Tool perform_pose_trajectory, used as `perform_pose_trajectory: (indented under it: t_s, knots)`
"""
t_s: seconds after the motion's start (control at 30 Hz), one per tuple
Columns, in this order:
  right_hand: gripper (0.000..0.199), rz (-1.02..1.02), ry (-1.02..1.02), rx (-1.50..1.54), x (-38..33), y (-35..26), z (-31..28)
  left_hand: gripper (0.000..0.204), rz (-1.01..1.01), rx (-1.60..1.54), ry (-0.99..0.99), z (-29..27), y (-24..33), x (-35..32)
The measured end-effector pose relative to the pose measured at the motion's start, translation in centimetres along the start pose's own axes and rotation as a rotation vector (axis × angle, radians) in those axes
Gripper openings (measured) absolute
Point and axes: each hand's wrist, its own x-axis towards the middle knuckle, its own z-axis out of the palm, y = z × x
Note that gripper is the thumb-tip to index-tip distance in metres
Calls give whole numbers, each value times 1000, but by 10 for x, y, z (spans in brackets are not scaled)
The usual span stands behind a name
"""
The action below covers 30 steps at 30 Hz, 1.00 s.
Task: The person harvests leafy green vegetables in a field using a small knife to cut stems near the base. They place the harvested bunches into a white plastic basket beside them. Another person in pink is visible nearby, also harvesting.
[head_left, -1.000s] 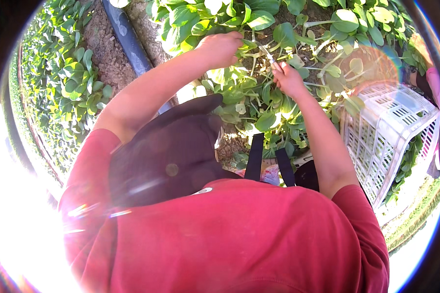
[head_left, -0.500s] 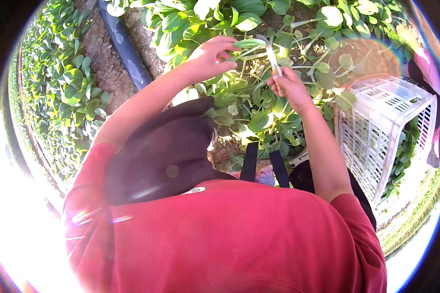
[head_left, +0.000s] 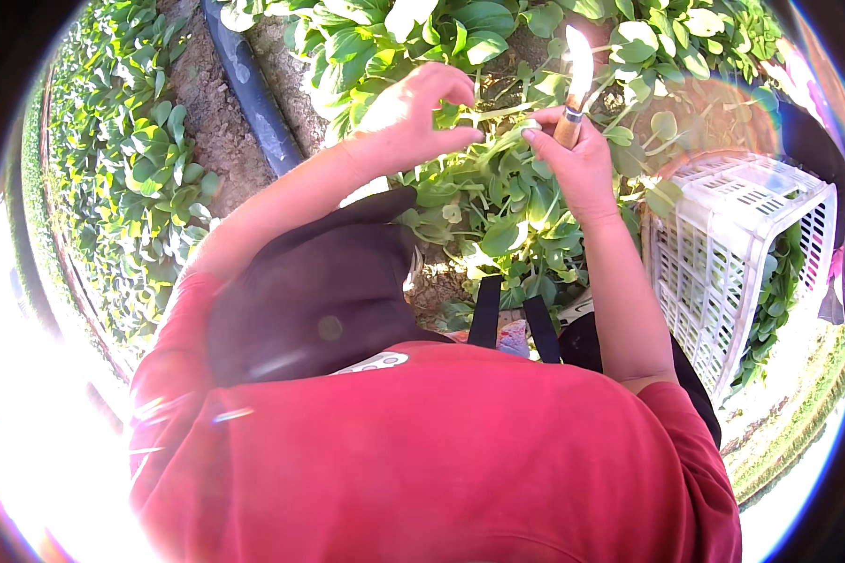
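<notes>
My right hand [head_left: 582,164] is wrapped around the wooden handle [head_left: 567,128] of a small knife. The knife's blade [head_left: 580,64] points up and away, bright with glare. Beside that hand's thumb and forefinger is a leafy green stalk [head_left: 509,139]; whether they pinch it I cannot tell. My left hand [head_left: 413,117] is held a little to the left, thumb and fingers apart in a curved shape, with nothing visible between them. Beneath both hands lie loose, cut-looking leafy greens [head_left: 507,235], and standing leafy plants [head_left: 357,47] grow just beyond.
At the right, a white plastic crate [head_left: 709,253] lies tipped on its side with leafy greens [head_left: 777,300] inside. A dark pipe [head_left: 249,89] runs along bare soil [head_left: 218,141] on the left. Another planted bed [head_left: 127,188] lies farther left. Dark cloth [head_left: 319,281] covers my knee.
The knife has moved right, its blade swinging upward away from the left hand. The left hand's fingers have spread, and the green leaf that was by its fingertips is no longer there.
</notes>
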Motion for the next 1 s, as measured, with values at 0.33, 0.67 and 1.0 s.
perform_pose_trajectory:
  t_s: [0.33, 0.67, 1.0]
  knots:
    - [27, 163, 16, -396, 16, 91, -2, 22, -9, 568, -446, 32, -14, 4]
    - [36, 147, -158, -658, 48, 129, 12, 24, -124, 786, -481, 35, -71, -6]
    - [35, 94, -163, -769, 51, 131, 14, 37, -209, 516, -378, 33, -88, -15]
